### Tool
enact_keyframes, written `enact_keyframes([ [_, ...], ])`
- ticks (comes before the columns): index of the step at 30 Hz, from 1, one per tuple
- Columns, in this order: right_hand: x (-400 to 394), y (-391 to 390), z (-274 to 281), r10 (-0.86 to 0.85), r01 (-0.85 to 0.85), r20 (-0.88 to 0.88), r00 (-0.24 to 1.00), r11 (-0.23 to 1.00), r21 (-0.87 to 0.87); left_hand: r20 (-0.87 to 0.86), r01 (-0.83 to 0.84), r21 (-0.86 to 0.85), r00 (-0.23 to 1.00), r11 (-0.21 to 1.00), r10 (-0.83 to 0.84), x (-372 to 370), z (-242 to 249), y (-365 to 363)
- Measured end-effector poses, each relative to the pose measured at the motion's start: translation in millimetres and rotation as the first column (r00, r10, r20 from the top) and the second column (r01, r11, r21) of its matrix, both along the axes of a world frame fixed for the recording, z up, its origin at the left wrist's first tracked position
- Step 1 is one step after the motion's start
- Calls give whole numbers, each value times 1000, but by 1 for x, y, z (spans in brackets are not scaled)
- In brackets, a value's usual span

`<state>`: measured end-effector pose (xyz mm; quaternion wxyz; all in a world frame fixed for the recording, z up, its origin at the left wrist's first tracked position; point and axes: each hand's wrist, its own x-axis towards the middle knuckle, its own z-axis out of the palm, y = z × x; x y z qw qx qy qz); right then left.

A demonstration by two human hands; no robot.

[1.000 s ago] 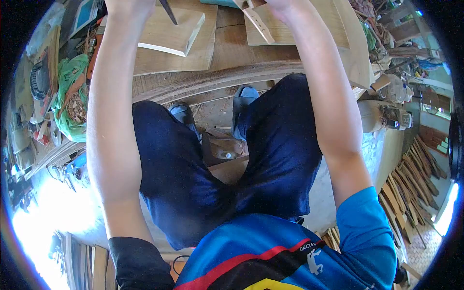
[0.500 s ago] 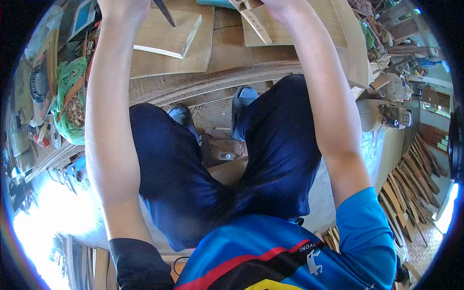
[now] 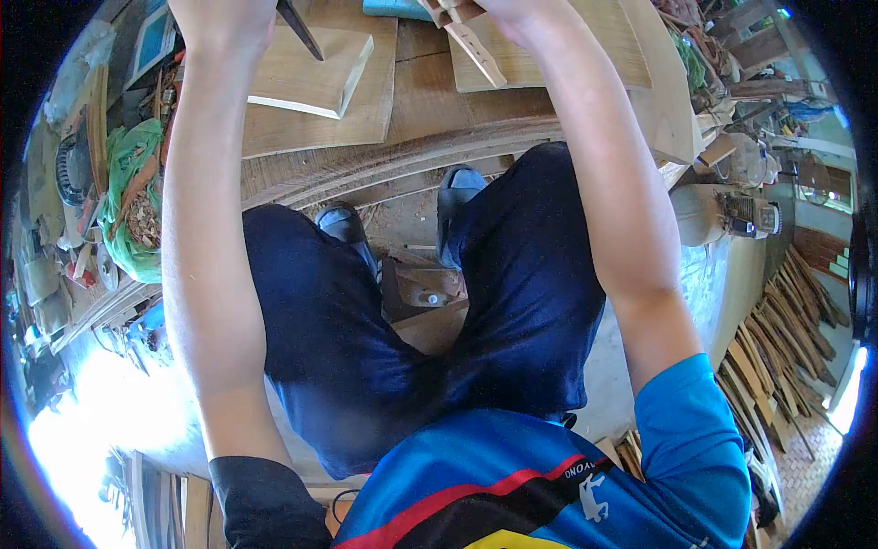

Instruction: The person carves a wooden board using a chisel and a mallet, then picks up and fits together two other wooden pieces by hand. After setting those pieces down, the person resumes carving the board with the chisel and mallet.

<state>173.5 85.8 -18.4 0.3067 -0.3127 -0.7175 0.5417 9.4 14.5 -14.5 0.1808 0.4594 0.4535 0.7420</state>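
Observation:
My left hand is at the top edge, its fingers mostly cut off by the frame. A dark, tapered metal tool comes out beside it, apparently in its grip, the tip above a thick pale board. My right hand is at the top right of centre, closed at a small carved wooden piece that slants down toward me. How its fingers lie is largely out of view. Under the wooden piece is a broad flat board. A blue item shows between the hands at the top.
The wooden work table has a curved front edge before my knees. On the left, a green plastic bag holds wood shavings amid clutter. At right stand a large plastic jug and stacked wood strips. My sandalled feet are below.
The view has shifted slightly, so the boards, tool and wooden piece appear a little lower and further left. Both hands keep nearly the same positions relative to them.

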Motion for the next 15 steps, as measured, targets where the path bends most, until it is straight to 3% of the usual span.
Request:
enact_keyframes([
  [6, 2, -11, 15, -14, 15, 58, 998, 1000, -15, 24, -38, -6, 999, 999, 38, 7, 2, -1],
  [10, -1, 5, -6, 76, -76, -101, 992, 997, -4, -49, 69, 108, 997, 992, -64, 3, -3, -5],
  [13, 7, 2, 7, 89, -80, -122, 988, 994, 75, 92, -147, 168, 987, 975, 133, -11, -9, 19],
  [14, 18, -2, 25, 36, -36, 2, 999, 995, 96, 76, -221, 166, 975, 961, 211, -7, -8, 21],
  [15, 19, -17, 54, -51, 50, -1, 999, 995, 90, 109, -148, 157, 985, 976, 132, -8, -5, 19],
])
